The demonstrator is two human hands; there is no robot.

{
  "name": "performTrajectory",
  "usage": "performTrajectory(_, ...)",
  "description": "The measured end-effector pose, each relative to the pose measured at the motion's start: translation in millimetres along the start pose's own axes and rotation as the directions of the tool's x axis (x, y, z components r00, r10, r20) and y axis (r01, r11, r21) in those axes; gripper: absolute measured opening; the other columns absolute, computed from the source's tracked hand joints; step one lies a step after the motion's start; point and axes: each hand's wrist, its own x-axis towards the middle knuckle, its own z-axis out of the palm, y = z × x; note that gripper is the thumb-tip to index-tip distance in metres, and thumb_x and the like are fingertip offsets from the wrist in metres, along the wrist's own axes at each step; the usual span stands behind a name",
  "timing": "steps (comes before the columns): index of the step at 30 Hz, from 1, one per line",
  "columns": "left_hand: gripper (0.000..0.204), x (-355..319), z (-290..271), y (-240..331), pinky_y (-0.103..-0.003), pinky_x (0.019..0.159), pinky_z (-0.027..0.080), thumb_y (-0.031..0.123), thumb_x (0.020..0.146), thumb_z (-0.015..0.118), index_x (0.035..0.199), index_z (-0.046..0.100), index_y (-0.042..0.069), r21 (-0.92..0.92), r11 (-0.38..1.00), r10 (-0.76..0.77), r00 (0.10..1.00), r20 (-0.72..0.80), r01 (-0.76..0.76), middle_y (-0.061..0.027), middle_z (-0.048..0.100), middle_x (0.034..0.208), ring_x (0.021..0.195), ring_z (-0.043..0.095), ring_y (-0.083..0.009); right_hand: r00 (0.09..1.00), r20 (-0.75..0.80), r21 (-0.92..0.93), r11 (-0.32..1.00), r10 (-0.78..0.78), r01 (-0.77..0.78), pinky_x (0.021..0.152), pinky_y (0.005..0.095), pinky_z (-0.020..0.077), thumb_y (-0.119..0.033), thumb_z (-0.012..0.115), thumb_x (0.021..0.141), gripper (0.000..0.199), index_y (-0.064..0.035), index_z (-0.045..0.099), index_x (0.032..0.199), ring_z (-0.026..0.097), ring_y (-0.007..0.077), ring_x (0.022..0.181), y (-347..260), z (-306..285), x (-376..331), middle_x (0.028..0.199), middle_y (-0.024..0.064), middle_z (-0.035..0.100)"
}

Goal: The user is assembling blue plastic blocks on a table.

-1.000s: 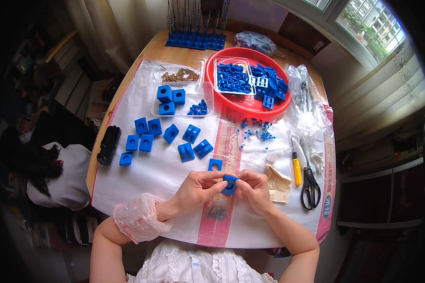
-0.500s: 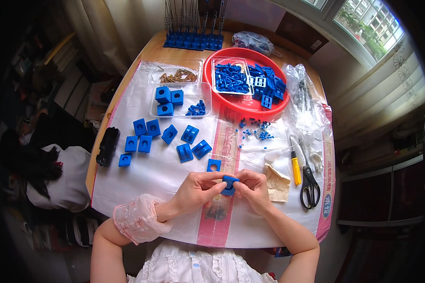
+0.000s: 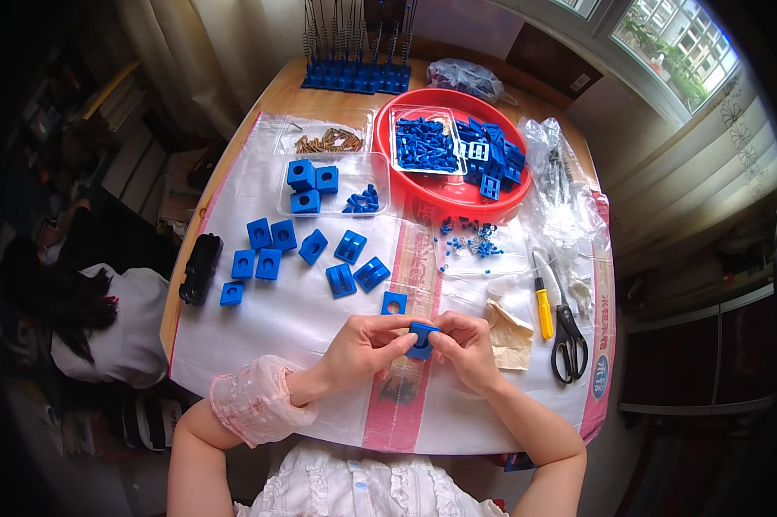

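Between both hands, above the front middle of the table, I hold a small blue plastic block point(image 3: 420, 342) with a round opening. My left hand point(image 3: 360, 349) pinches its left side, thumb and fingertips closed on it. On the other side my right hand point(image 3: 466, 349) grips it the same way. Just beyond my fingers lies a flat blue piece with a round hole point(image 3: 394, 303). Farther left, several loose blue blocks point(image 3: 268, 263) rest on the white sheet, some showing holes and some showing slots point(image 3: 341, 280).
A red basin point(image 3: 500, 207) with blue parts stands at the far right, beside a clear tray point(image 3: 383, 191) of blocks. Scissors point(image 3: 568, 345), a yellow-handled screwdriver point(image 3: 544, 312) and brown paper point(image 3: 511, 338) lie at right. A black case point(image 3: 200, 269) sits left. A person point(image 3: 112, 323) is beyond the left edge.
The whole view has shifted very slightly. Both hands keep their hold on the block in nearly the same pose.
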Motion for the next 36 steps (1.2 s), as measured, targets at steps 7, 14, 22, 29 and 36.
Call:
performTrajectory(7,0.027,0.1,1.1,-1.8,-0.017,0.043,0.04,0.01,0.093,0.059,0.119,0.065,0.006,0.001,1.0,0.011,1.0,-0.019,-0.011,-0.0001,0.07,0.077,0.049,0.05,-0.0005,1.0,0.013,-0.016,1.0,0.0,0.0,0.055,0.0191,0.0434,-0.007,0.062,0.088,0.011,0.0022,0.066,0.091,0.055,0.0047,0.063,2.5,-2.9,0.7,0.08,0.0023,0.063)
performTrajectory(14,0.028,0.7,0.2,-3.9,-0.017,0.043,0.04,0.01,0.093,0.06,0.12,0.065,0.006,-0.013,1.0,0.019,1.0,-0.012,-0.02,-0.0002,0.07,0.077,0.049,0.05,-0.0005,1.0,-0.003,0.018,1.0,-0.009,0.009,0.052,0.0184,0.0362,-0.007,0.064,0.088,0.01,0.0016,0.066,0.093,0.049,0.0019,0.06,2.5,0.3,1.0,0.072,-0.0013,0.061)
performTrajectory(22,0.028,0.3,-0.3,-4.7,-0.017,0.044,0.04,0.01,0.093,0.06,0.12,0.065,0.006,-0.01,1.0,0.021,1.0,-0.009,-0.021,-0.0021,0.071,0.081,0.049,0.05,-0.0007,1.0,0.001,-0.006,1.0,-0.008,0.008,0.052,0.0184,0.036,-0.007,0.064,0.088,0.01,0.0015,0.066,0.092,0.049,0.002,0.06,1.6,-0.3,0.7,0.071,-0.0011,0.061)
performTrajectory(29,0.028,0.0,-1.7,-3.9,-0.016,0.046,0.044,0.009,0.093,0.058,0.12,0.064,0.003,-0.002,1.0,0.006,1.0,0.004,-0.006,-0.0051,0.072,0.086,0.051,0.054,-0.0017,1.0,-0.009,-0.012,1.0,-0.004,0.004,0.052,0.0184,0.0358,-0.007,0.064,0.088,0.01,0.0014,0.066,0.093,0.049,0.0021,0.06,2.9,-0.2,1.0,0.072,-0.0012,0.061)
performTrajectory(36,0.028,-0.3,-0.9,-2.2,-0.016,0.047,0.043,0.009,0.093,0.058,0.12,0.064,0.003,0.022,1.0,0.006,1.0,-0.005,-0.006,-0.0053,0.072,0.086,0.051,0.053,-0.0016,1.0,0.006,-0.01,1.0,0.007,-0.007,0.054,0.0182,0.043,-0.007,0.063,0.088,0.01,0.0017,0.065,0.09,0.055,0.0035,0.062,1.4,-1.1,0.8,0.077,0.0012,0.063)
